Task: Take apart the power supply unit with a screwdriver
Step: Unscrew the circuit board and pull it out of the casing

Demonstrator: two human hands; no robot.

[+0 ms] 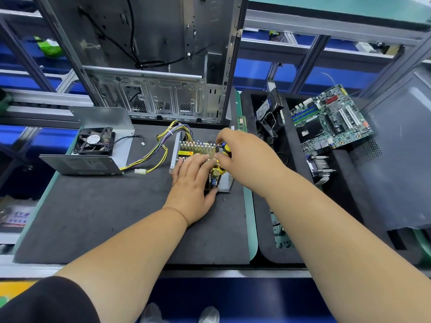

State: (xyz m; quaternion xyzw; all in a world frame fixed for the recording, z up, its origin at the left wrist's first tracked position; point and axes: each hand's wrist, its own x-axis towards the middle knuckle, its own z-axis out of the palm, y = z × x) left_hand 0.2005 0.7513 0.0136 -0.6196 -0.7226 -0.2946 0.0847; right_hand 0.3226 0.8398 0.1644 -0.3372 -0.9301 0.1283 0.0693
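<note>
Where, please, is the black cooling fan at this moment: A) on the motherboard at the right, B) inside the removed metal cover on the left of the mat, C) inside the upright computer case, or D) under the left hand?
B: the black cooling fan sits in the removed metal cover on the mat's left side, apart from both hands.

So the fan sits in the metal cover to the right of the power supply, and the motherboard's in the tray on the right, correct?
Not quite. The head view shows the fan in the metal cover to the left of the power supply, not the right. The motherboard is in the tray on the right.

Electronics teardown workshop: gutted computer case (149, 66), motherboard (331, 120), foam mats (93, 217).
</note>
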